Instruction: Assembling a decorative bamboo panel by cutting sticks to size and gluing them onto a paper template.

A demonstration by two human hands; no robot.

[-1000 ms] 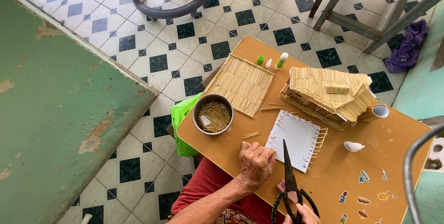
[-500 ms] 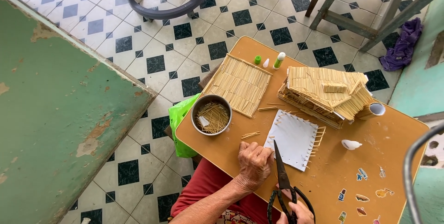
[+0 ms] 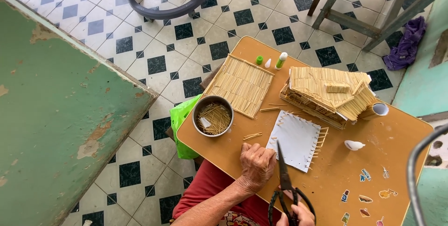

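Nearby, right hand [image 3: 298, 214] grips black scissors [image 3: 285, 186] — colourful stickers [image 3: 364, 193] beside.

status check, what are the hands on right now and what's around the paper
Left hand fisted on the table beside the white paper square. Right hand grips black scissors, blades shut, pointing at the paper. Loose sticks nearby, tin of sticks apart.

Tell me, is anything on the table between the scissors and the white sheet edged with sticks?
Nothing visible. The right hand holds the black scissors, whose tip already reaches the white sheet. The left hand rests beside the blades, not across them.
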